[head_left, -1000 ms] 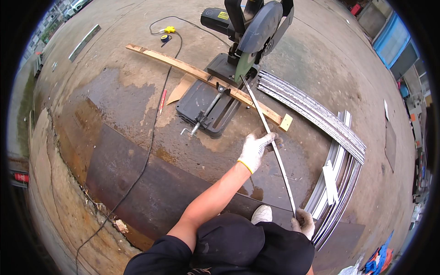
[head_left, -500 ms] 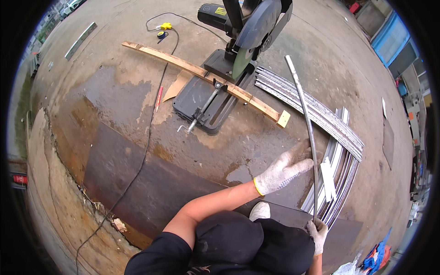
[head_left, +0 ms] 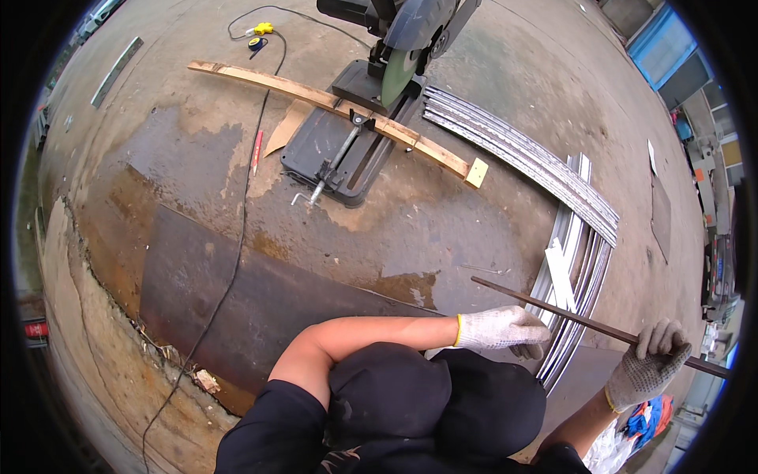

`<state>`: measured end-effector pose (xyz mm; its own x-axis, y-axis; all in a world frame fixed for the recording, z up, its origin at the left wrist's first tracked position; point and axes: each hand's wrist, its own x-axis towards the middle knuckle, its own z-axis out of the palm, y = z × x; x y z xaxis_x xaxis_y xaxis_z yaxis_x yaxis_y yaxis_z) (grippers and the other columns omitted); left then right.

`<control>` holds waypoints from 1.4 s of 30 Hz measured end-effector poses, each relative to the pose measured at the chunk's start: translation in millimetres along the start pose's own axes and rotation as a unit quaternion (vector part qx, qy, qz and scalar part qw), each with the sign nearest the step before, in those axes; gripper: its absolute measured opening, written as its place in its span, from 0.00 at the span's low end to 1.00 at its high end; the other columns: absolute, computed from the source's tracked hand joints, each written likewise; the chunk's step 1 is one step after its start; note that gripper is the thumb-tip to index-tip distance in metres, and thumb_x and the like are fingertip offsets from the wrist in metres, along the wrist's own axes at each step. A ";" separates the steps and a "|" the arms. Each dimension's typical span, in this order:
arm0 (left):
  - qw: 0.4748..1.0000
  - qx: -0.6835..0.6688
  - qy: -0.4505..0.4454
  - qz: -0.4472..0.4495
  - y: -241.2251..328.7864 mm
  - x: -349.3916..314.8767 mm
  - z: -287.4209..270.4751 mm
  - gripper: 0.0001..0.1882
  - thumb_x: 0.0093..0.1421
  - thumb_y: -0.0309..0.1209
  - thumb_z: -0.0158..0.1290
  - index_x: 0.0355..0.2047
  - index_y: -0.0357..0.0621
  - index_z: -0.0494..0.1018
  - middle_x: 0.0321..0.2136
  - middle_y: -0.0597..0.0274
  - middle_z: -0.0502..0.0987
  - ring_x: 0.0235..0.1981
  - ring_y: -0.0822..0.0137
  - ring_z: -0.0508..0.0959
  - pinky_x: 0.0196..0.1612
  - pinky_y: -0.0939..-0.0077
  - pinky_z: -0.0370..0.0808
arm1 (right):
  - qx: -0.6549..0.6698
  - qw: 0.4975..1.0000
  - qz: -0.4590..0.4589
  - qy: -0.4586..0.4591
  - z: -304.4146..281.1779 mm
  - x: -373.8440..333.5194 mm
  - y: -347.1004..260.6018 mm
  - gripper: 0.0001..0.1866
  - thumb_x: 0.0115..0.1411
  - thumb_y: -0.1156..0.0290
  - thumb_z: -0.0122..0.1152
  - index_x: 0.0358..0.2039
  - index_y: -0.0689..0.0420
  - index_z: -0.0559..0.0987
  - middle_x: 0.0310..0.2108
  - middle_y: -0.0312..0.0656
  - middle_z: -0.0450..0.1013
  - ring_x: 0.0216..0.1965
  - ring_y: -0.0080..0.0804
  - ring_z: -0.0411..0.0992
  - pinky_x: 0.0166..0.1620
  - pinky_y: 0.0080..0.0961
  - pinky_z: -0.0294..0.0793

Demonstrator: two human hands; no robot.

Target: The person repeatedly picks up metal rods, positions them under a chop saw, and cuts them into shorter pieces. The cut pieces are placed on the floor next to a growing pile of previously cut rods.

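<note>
A long, thin, dark metal bar [head_left: 584, 319] slants across the right side, its far end over the wet floor. My right hand [head_left: 649, 365], in a whitish work glove, is closed round it near its right end. My left hand [head_left: 504, 329], gloved alike with a yellow cuff, hangs open just below the bar, its fingers loosely bent and holding nothing. Beneath the bar lie long, silvery metal profiles [head_left: 588, 296], and a short white strip [head_left: 560, 276] rests across them. Another bundle of ribbed profiles [head_left: 513, 154] lies farther off.
A cut-off saw [head_left: 339, 158] with a green disc stands ahead, a wooden batten [head_left: 316, 96] across its base. A black cable [head_left: 234, 272] runs over a dark sheet [head_left: 260, 308]. A red pencil-like stick [head_left: 257, 152], tape measure [head_left: 257, 44] and yellow plug [head_left: 263, 28] lie left.
The bar has swung from nearly upright in view to a flatter slant. My right hand has moved right and up with it; my left hand has dropped slightly lower.
</note>
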<state>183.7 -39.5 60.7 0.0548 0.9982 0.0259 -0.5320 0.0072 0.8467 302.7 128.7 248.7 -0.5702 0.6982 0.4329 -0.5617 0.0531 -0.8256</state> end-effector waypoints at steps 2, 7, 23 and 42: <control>0.977 -0.199 0.069 -0.018 -18.9 6.2 0.2 0.32 0.71 0.53 0.46 0.63 0.39 0.67 0.48 0.50 0.81 0.49 0.61 0.81 0.51 0.65 0.78 | 0.017 0.999 0.018 -0.035 -4.6 -16.8 27.3 0.16 0.75 0.61 0.46 0.41 0.62 0.74 0.26 0.32 0.53 0.25 0.23 0.52 0.28 0.24 0.60; 0.854 -0.476 0.156 0.139 -19.4 16.1 4.1 0.24 0.71 0.46 0.50 0.57 0.40 0.69 0.51 0.47 0.78 0.48 0.56 0.81 0.51 0.66 0.79 | 0.010 0.990 0.115 0.080 -12.5 -81.6 73.6 0.22 0.75 0.57 0.44 0.49 0.65 0.74 0.33 0.38 0.64 0.37 0.33 0.65 0.63 0.45 0.61; 0.875 -0.316 0.360 0.076 -59.4 15.2 -40.3 0.16 0.68 0.36 0.57 0.47 0.35 0.76 0.41 0.56 0.81 0.42 0.67 0.79 0.48 0.72 0.75 | -0.646 0.702 0.246 -0.173 -120.8 -130.1 40.1 0.08 0.56 0.79 0.67 0.34 0.62 0.76 0.27 0.40 0.73 0.27 0.28 0.71 0.33 0.24 0.72; 0.778 0.036 0.615 0.123 12.5 -39.7 -130.1 0.14 0.57 0.34 0.67 0.30 0.36 0.75 0.20 0.59 0.79 0.18 0.73 0.78 0.21 0.77 0.74 | -0.365 0.742 0.542 -0.149 -106.1 -193.3 120.5 0.22 0.72 0.57 0.53 0.29 0.64 0.78 0.24 0.38 0.76 0.26 0.22 0.71 0.30 0.25 0.70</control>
<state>64.9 -71.2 1.1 -0.9148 0.2713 -0.2991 -0.3474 -0.1514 0.9254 408.8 75.9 27.1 -0.6179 0.4299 -0.6584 0.7364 0.0230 -0.6761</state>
